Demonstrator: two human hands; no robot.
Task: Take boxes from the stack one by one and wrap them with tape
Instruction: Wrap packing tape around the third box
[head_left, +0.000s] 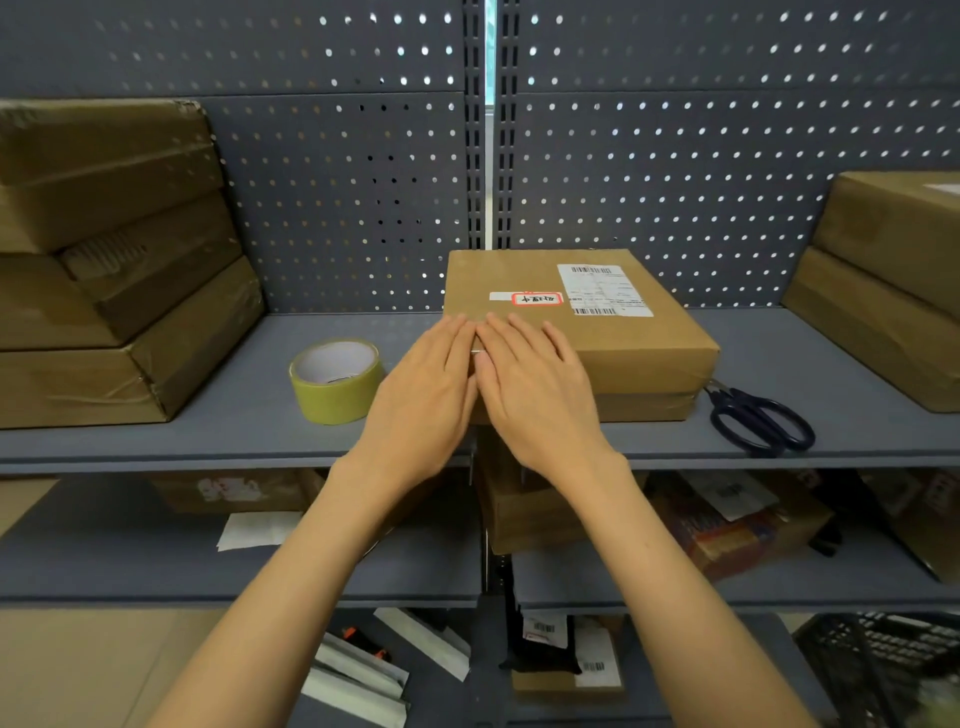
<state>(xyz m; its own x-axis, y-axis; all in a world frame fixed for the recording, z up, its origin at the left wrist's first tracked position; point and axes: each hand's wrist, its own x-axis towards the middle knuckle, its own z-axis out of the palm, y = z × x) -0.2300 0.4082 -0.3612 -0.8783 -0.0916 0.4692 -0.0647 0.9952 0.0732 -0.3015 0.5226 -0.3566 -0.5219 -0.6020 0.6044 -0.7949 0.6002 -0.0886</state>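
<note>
We have one box (597, 332) in front of us on the shelf (218, 410), standing against the grey pegboard (337, 208), and both hands lie flat on its near left corner. Our left hand (423, 395) and right hand (535, 389) rest side by side with straight fingers, palms down, gripping nothing. We judge this to be the pressing step: smoothing tape down over the front edge of the box, though the tape itself is too faint for us to make out on the cardboard.

The box is flat and squarish, of plain brown cardboard with sharp edges, and it carries a white shipping label (602, 290) and a small red-bordered sticker (536, 299) on top. The roll of tape (336, 380) stands just left of our left hand, a thick yellowish ring with a pale core. The scissors (761, 421), dark-handled, lie just beside the box on the right.

A stack of boxes (114, 270) at far left looks glossy and wrinkled, as if already wrapped; another stack (893, 280) sits at far right. Next we probably need to lift a hand, take the roll and find its loose end, or turn the box for another side.
</note>
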